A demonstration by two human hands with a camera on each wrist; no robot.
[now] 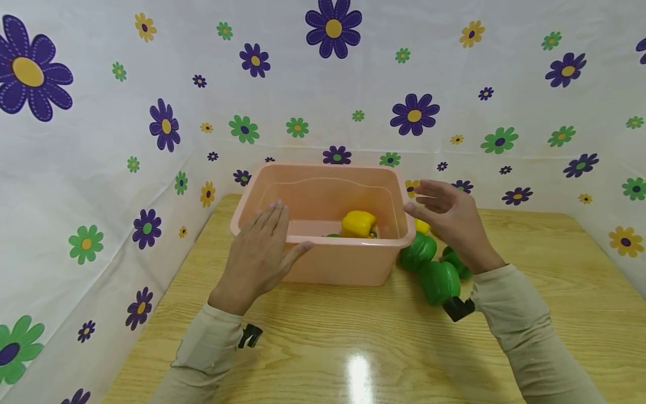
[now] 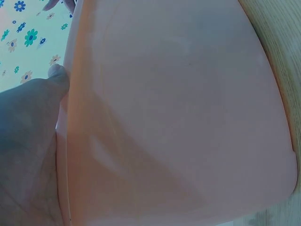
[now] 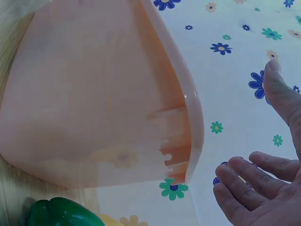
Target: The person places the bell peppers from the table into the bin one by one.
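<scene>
A peach plastic tub (image 1: 333,261) stands on the wooden table, with a yellow bell pepper (image 1: 358,224) inside it and a bit of green showing beside that. My left hand (image 1: 261,252) lies flat over the tub's front left rim, fingers straight and together. In the left wrist view its thumb (image 2: 57,77) touches the rim. My right hand (image 1: 449,219) hovers at the tub's right side, fingers spread, holding nothing. Below it several green bell peppers (image 1: 439,282) sit against the tub, and a yellow pepper (image 1: 421,226) is partly hidden behind them.
A white cloth with printed flowers (image 1: 323,84) hangs behind and to the left of the table (image 1: 323,342). Each sleeve has a black strap or clip (image 1: 458,308) at the wrist. A light reflection shows on the front of the table.
</scene>
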